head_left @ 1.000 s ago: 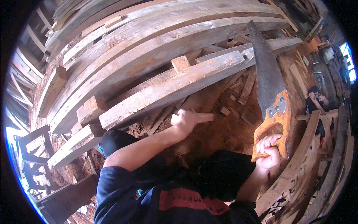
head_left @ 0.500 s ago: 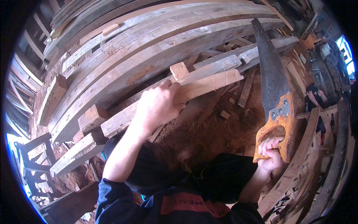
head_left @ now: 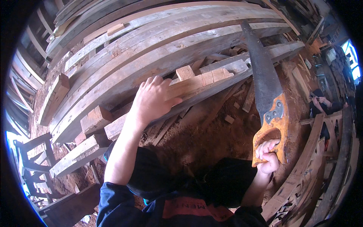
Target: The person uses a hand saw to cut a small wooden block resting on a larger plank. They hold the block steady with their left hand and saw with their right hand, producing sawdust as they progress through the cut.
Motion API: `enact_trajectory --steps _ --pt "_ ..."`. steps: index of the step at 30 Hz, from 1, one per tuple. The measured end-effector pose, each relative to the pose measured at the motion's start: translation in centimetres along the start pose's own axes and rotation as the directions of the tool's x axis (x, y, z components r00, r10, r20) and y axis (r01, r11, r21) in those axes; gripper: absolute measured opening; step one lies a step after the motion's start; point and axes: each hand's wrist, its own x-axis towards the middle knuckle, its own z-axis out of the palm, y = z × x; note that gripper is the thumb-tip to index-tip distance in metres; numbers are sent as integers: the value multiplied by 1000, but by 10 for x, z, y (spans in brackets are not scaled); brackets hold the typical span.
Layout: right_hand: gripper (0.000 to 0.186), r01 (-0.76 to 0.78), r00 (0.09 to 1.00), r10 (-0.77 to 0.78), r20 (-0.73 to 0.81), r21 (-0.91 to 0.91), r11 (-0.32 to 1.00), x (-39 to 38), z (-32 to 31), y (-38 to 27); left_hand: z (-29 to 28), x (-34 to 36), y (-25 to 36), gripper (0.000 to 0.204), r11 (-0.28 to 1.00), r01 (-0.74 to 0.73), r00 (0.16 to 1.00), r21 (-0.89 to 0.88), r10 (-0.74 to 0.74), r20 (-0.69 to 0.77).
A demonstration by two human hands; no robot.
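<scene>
left hand [head_left: 151, 100] holds board [head_left: 200, 82], right hand [head_left: 267, 155] grips handsaw [head_left: 267, 87].

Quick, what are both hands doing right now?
Left hand: laid over the left end of a short board; whether it grips cannot be told.
Right hand: closed, holding the saw's orange handle.

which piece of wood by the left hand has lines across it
The short pale piece lying along the long beam, its left end under the left hand; the small block beyond shows none.
</scene>
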Motion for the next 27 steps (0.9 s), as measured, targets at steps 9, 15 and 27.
enact_trajectory --steps 9,15,27 --pt "27 -72 981 40 190 162 984 -10 14 5 17 12 9 59 998 -54 998 -16 54 25" --pt "28 -321 916 140 376 476 819 -11 39 12 21 10 12 45 996 -91 994 2 91 -60" --pt "17 -347 918 391 63 602 719 20 21 20 18 12 13 43 998 -53 994 21 55 -91"
